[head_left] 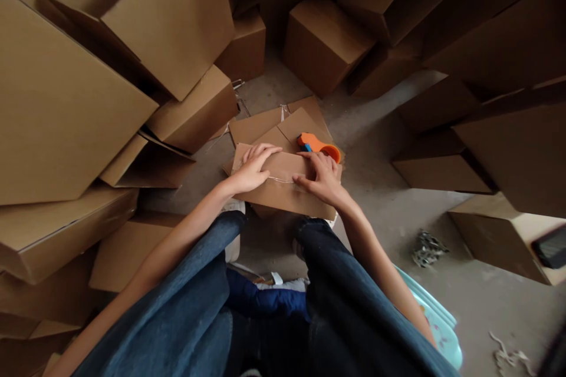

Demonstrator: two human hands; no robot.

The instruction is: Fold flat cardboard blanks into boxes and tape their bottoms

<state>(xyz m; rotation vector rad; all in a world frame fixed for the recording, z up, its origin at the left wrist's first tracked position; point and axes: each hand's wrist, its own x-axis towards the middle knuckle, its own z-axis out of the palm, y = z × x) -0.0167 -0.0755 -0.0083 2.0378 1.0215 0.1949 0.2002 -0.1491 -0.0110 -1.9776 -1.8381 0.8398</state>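
Now the folded cardboard (283, 199) lay squarely under the left hand (255, 169) and right hand (325, 178), long axis running side to side, fingers loosely spread and bent, the right one nearer the orange tape dispenser (316, 144) just beyond

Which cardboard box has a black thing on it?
The lowest box at the far right: the black thing rests on it. I see none on the other boxes.

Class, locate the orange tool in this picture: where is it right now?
In the head view, the orange tool lies right of centre on the cardboard, just beyond the right hand.
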